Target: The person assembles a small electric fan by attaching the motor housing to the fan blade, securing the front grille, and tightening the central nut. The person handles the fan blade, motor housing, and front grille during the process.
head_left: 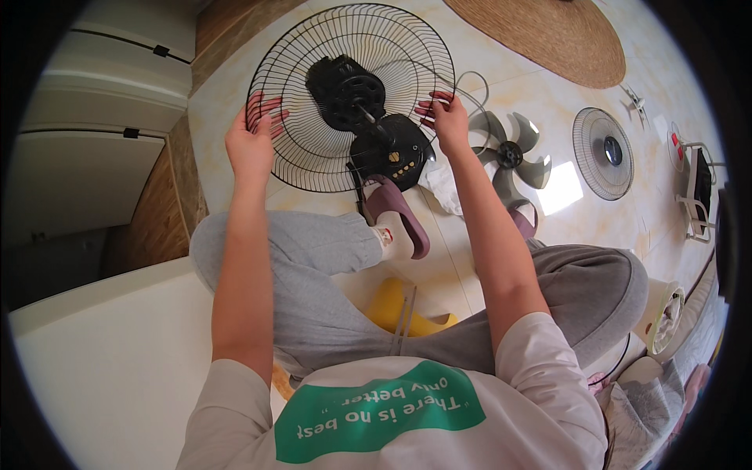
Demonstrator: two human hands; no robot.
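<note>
My left hand [252, 149] grips the left rim of a round black wire fan grille [286, 86], thumb outside and fingers through the wires. On the opposite rim, my right hand [450, 127] is closed in the same way. Through the grille's middle shows the black fan motor housing [345, 92], its bare metal shaft sticking out toward me. Below it stands the black fan base [397, 157] with several gold buttons. Whether the grille touches the housing I cannot tell.
Grey fan blades [510, 154] and a second round grille [593, 154] lie on the tiled floor to the right. A white crumpled cloth or bag [443, 188] is beside the base. My purple slipper [401, 217] is close in front; a woven mat [548, 39] lies farther off.
</note>
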